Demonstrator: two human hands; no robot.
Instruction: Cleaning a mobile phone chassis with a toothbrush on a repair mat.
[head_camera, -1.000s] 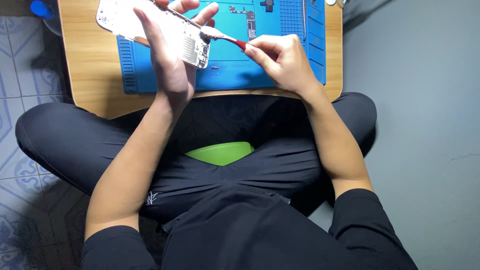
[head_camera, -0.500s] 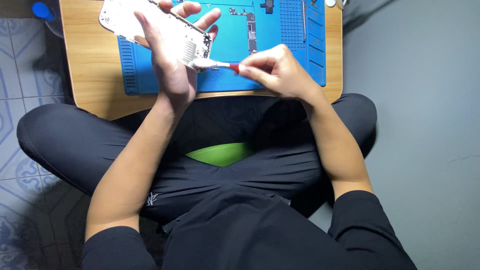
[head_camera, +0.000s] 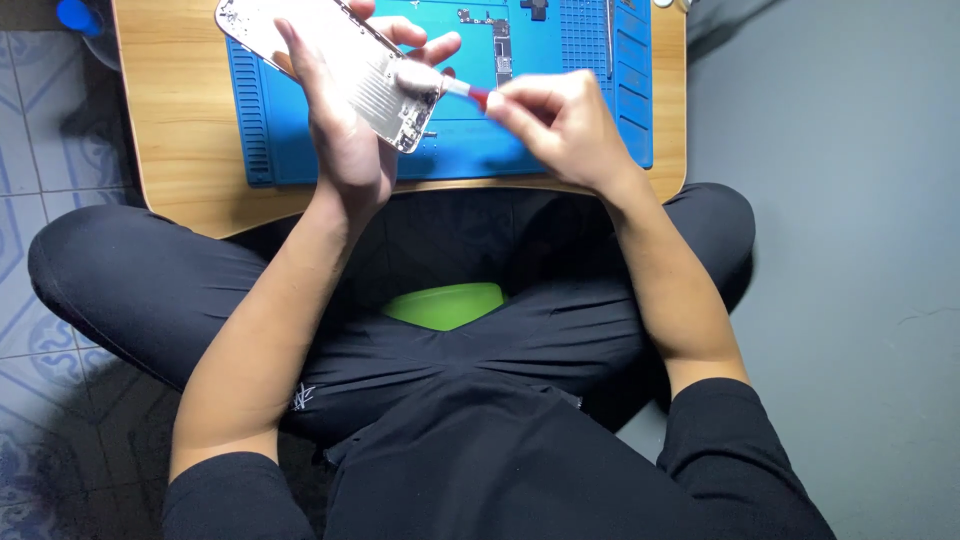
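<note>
- Over a low wooden worktop (head_camera: 180, 190), a person sat cross-legged, black trousers and black sleeves filling the lower view, both hands raised above a blue mat (head_camera: 560, 150).
- The left hand (head_camera: 345, 130) gripped an opened phone shell (head_camera: 330, 65), thumb across its near edge and fingers curled behind it, the shell tilted with its pale inner side facing the camera.
- The right hand (head_camera: 560, 125) was clenched around a small brush (head_camera: 450, 85) with a red collar, pinched between thumb and forefinger.
- The brush's pale, blurred tip rested on the shell's lower right corner, just beside the left fingertips.
- The shell was held clear of the mat, above its left half, its upper end reaching the frame's top edge.
- On the mat, beyond the hands, lay a narrow circuit board (head_camera: 498, 40) and a small dark part (head_camera: 534, 10); a thin metal tool (head_camera: 609, 30) lay on the ribbed section at the right.
- A green bowl (head_camera: 445, 305) sat under the crossed legs.
- A blue object (head_camera: 78, 15) lay on the patterned tiled floor (head_camera: 40, 300) at the upper left; grey floor ran along the right.
</note>
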